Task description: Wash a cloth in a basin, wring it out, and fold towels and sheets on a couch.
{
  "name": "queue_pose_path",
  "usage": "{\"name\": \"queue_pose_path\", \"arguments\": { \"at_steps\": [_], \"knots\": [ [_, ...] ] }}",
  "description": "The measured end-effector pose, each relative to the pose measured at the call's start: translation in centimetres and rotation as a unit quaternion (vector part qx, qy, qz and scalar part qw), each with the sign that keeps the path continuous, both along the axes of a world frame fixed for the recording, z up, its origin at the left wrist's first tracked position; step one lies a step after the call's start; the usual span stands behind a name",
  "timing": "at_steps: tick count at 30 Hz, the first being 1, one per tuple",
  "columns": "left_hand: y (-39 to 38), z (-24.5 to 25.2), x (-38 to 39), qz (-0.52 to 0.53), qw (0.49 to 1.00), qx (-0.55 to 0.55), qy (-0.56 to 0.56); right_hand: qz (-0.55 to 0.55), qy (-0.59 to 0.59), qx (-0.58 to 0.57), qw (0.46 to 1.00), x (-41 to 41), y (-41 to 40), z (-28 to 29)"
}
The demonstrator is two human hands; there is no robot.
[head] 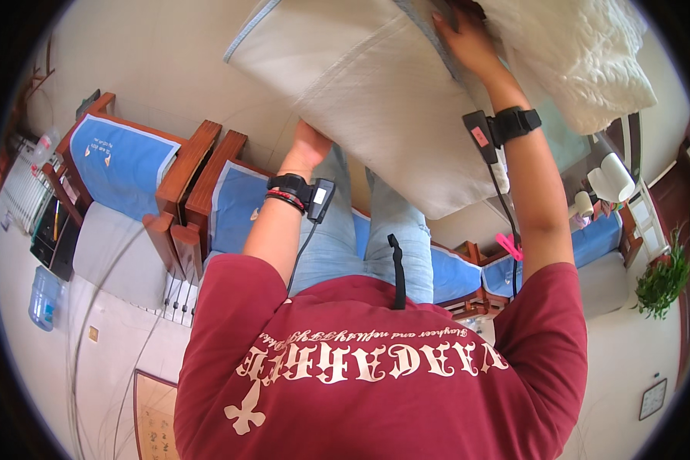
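A large cream fabric cover [379,109] with stitched seams and blue-grey edging hangs before me, its lower part over my jeans. My left hand [312,145] grips its lower left edge, with the fingers partly hidden by the cloth. At the upper right, my right hand [466,40] holds it by the blue-grey edging; a dark part beside the fingertips is too unclear to name. Close to the right of that hand lies a fluffy white textile [575,57]. Both wrists wear black straps with small cabled devices.
Wooden armchairs with blue covers [123,155] and grey seats stand at left, and more blue-covered seats [454,273] behind my legs. A glass-topped table [558,132] is at right, near a paper roll [611,177], a pink clip [509,246] and a green plant [662,282].
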State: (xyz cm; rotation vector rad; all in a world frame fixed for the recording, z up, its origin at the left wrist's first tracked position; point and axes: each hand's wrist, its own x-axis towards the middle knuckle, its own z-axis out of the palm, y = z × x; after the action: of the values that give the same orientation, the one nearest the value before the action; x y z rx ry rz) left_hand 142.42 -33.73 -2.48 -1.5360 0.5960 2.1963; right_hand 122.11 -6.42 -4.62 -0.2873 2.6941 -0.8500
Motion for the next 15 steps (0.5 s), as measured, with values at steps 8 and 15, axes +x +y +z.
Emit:
{"name": "queue_pose_path", "arguments": {
  "at_steps": [8,15],
  "knots": [
    [0.9,2.0,0.7,0.041,0.999,0.014,0.011,-0.075,-0.437,-0.006,0.896,-0.2,0.1,5.1],
    [-1.0,2.9,3.4,0.055,0.955,0.183,0.227,-0.047,-0.427,-0.163,0.888,3.1,0.8,6.9]
  ]
}}
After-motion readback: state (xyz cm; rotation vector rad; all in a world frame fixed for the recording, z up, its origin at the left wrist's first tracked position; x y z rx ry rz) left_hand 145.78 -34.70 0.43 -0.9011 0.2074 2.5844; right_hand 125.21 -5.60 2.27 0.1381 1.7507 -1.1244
